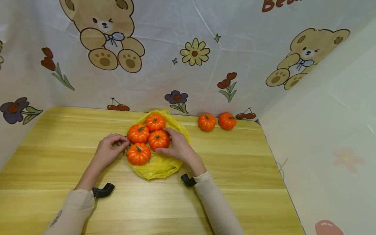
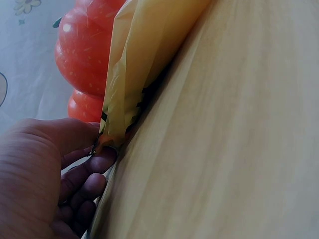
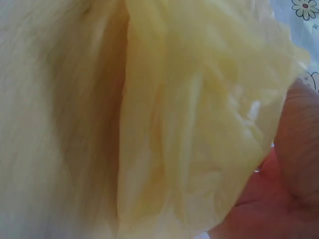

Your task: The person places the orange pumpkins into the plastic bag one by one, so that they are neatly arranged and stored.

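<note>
A yellow plastic bag (image 1: pixel 161 167) lies spread on the table with several small orange pumpkins in it. My left hand (image 1: pixel 109 148) pinches the bag's left edge between thumb and index finger; in the left wrist view the gathered plastic (image 2: pixel 118 117) shows at the fingertips. On the other side, my right hand (image 1: pixel 181 147) grips one pumpkin (image 1: pixel 159 139), thumb in front and fingers behind. Beside it in the bag sit a rear pumpkin (image 1: pixel 155 122), a left pumpkin (image 1: pixel 138 133) and a front pumpkin (image 1: pixel 138 154). The bag's crumpled side (image 3: pixel 189 119) hides that grip in the right wrist view.
Two more orange pumpkins stand at the table's back right, one (image 1: pixel 206 122) left of the other (image 1: pixel 227 121). A cloth wall (image 1: pixel 164 75) printed with bears and flowers rises behind the wooden table (image 1: pixel 141 205). Black wrist devices (image 1: pixel 103 190) sit at both cuffs.
</note>
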Tool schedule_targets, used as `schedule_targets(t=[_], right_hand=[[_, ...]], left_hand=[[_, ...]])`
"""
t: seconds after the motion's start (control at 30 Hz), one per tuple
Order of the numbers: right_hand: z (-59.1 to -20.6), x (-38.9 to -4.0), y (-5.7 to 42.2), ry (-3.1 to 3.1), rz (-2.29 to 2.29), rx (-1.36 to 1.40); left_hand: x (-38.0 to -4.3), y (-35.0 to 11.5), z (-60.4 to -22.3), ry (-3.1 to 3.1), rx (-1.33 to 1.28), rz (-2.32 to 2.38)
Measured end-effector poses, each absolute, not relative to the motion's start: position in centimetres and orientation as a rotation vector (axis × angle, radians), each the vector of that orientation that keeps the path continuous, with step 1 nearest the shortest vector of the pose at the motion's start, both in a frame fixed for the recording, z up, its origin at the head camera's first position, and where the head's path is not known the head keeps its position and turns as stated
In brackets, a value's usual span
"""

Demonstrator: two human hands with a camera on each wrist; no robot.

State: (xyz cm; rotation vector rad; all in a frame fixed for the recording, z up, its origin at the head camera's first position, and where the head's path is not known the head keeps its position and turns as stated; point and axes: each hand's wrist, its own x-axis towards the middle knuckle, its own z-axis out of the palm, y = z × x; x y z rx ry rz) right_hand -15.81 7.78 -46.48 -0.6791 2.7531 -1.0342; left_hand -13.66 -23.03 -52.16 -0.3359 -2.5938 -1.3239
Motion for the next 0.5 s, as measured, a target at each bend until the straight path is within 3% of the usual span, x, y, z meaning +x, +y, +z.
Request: schedule_targets(t=[0.5], right_hand=[[-46.1,-16.6,9.7,2.779,-1.305,-0.610]], left_hand=[[-13.6,-23.0,-52.2,-2.591,-0.345,-1.314]])
